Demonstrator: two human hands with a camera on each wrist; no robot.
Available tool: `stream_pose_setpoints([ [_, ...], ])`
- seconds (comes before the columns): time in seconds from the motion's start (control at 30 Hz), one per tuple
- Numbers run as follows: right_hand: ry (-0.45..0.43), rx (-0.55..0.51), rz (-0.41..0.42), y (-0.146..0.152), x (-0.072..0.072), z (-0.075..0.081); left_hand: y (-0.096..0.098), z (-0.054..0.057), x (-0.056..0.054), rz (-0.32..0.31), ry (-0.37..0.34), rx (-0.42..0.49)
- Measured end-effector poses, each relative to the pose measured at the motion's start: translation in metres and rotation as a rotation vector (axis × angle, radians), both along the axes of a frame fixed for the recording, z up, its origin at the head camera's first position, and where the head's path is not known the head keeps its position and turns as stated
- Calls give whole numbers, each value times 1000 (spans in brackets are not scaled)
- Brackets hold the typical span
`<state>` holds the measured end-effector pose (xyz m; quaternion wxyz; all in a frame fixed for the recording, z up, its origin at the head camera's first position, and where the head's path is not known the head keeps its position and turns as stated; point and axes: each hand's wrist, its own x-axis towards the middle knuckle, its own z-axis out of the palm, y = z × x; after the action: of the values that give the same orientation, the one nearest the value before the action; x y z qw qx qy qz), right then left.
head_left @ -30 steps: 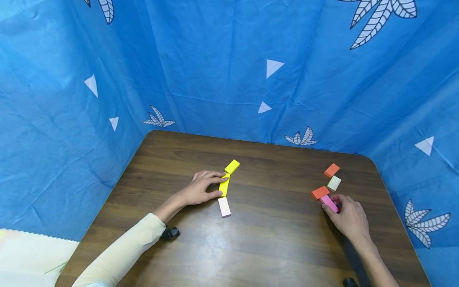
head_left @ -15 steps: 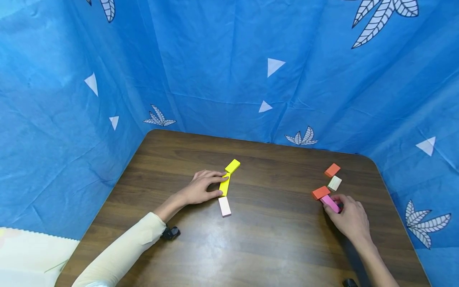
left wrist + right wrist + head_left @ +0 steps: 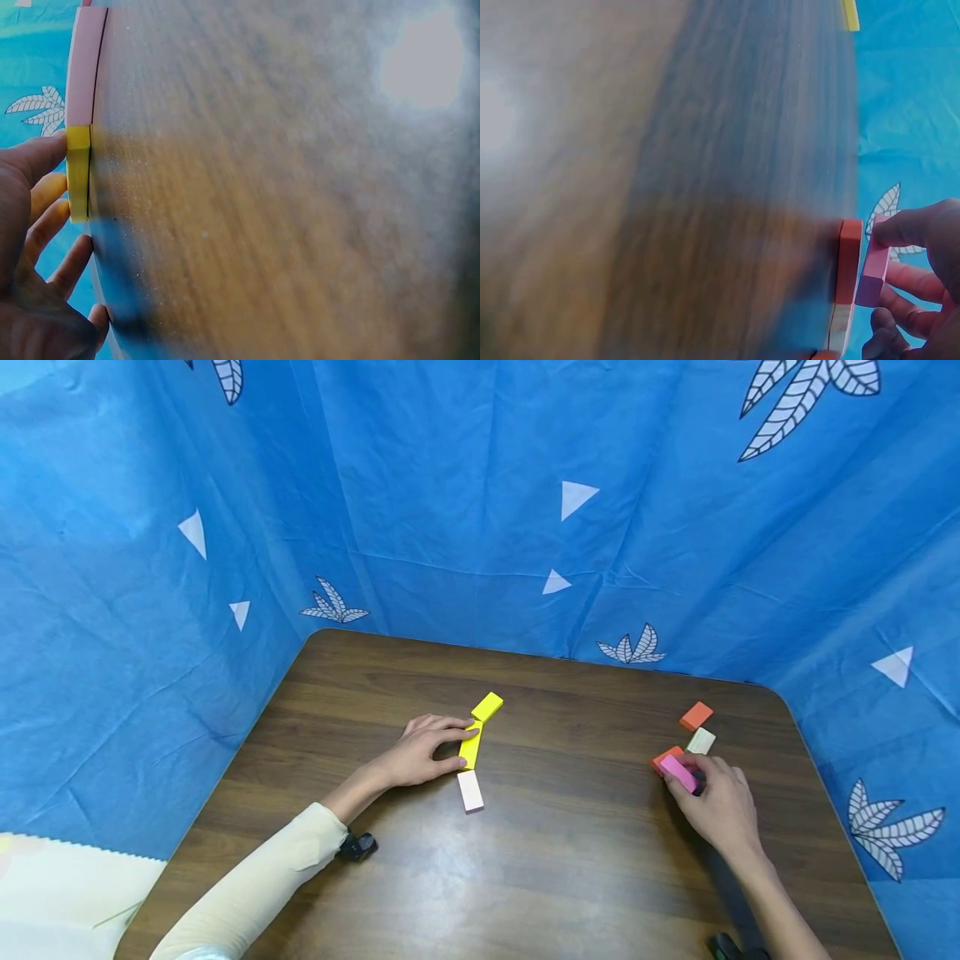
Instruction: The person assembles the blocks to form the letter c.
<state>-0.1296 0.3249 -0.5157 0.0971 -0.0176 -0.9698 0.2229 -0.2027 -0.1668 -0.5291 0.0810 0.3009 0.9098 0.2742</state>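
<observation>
My left hand (image 3: 423, 750) holds a yellow block (image 3: 470, 745) lying flat on the table, thumb at its near end and fingertips at its far end. A second yellow block (image 3: 487, 706) meets its far end at an angle. A pale pink block (image 3: 470, 792) lies at the near end, also in the left wrist view (image 3: 86, 67). On the right, my right hand (image 3: 716, 802) pinches a bright pink block (image 3: 677, 773) raised off the table, close above an orange block (image 3: 662, 758). The right wrist view shows a gap between the pink block (image 3: 873, 270) and the orange one (image 3: 848, 259).
Past the right hand lie a cream block (image 3: 701, 741) and another orange block (image 3: 697, 716). The brown wooden table (image 3: 555, 860) stretches between the hands. A blue patterned cloth (image 3: 450, 510) hangs along its back and sides.
My right hand has lifted the bright pink block and moved it slightly left and away from me, partly over the orange block. The left hand stays on the yellow block.
</observation>
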Motion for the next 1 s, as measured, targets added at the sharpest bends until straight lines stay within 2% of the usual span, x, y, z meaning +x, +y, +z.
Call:
stream_pose_setpoints([
  [0.33, 54, -35, 90, -17, -16, -2, -1, 0, 0, 6, -16, 14],
  [0.7, 27, -48, 116, -33, -34, -6, -1, 1, 0, 2, -21, 9],
  [1.0, 47, -88, 138, -45, -61, -6, -2, 0, 1, 7, -26, 10],
])
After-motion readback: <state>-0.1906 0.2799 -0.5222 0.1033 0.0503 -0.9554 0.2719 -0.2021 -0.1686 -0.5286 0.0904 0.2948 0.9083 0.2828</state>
